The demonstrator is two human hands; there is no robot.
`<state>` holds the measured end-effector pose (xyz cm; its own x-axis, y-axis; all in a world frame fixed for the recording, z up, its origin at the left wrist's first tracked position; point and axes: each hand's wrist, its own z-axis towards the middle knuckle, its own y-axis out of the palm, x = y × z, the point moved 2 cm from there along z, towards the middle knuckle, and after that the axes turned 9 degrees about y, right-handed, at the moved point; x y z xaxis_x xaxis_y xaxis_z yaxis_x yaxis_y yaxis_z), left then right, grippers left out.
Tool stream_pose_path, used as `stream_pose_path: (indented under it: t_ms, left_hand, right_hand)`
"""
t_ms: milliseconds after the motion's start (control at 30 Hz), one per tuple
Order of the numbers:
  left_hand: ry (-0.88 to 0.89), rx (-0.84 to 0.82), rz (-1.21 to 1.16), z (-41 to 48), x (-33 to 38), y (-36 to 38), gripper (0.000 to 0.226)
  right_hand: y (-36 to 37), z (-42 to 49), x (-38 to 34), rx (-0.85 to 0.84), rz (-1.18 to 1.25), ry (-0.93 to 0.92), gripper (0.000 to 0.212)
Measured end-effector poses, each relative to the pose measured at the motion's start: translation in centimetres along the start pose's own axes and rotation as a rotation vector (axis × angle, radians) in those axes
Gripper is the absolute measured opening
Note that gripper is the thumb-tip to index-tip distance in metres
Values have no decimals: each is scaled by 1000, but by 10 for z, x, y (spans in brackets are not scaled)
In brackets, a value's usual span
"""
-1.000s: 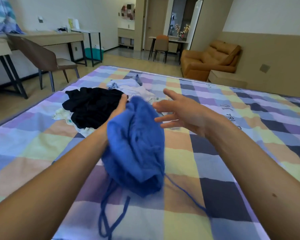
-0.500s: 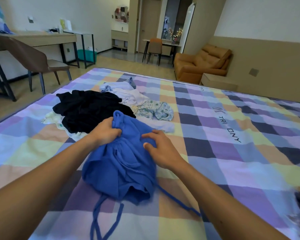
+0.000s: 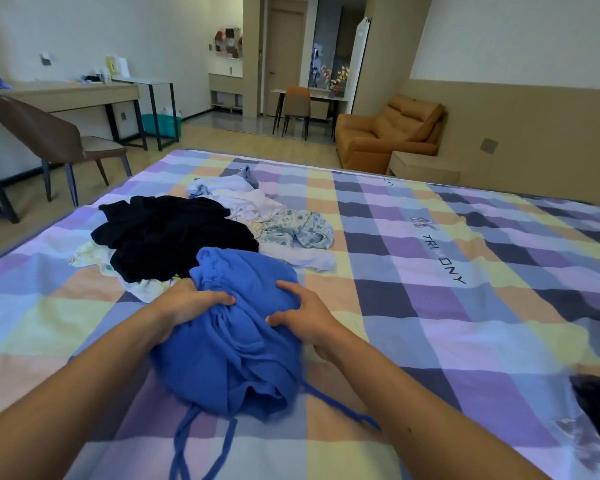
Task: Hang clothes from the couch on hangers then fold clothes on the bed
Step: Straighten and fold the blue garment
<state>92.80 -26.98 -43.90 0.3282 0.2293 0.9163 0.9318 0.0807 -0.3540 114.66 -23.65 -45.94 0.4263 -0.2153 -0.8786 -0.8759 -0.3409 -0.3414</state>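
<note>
Checked bed (image 3: 465,341): one blue garment (image 3: 236,358)

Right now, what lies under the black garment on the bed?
A pale cream garment pokes out beneath the black garment at its left and near edges; the rest underneath is covered.

Both forearms reach forward, left hand (image 3: 191,301) and right hand (image 3: 309,318) gripping the blue garment (image 3: 229,358)
</note>
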Motion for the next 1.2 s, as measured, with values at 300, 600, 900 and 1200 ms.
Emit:
stream_pose_path:
  t_ms: [300, 600, 900, 1200]
  left_hand:
    - [69, -70, -289, -18, 63, 27, 29]
    - [79, -234, -348, -17, 129, 126, 36]
    - [302, -471, -383, -37, 295, 288, 29]
    - [459, -677, -427, -90, 445, 450, 37]
  right_hand:
    - [-72, -32, -38, 35, 222, -13, 59]
    - [-178, -79, -31, 192, 309, -24, 55]
    - [-384, -163, -43, 577, 274, -155, 50]
    - [-571, -285, -52, 894, 128, -200, 49]
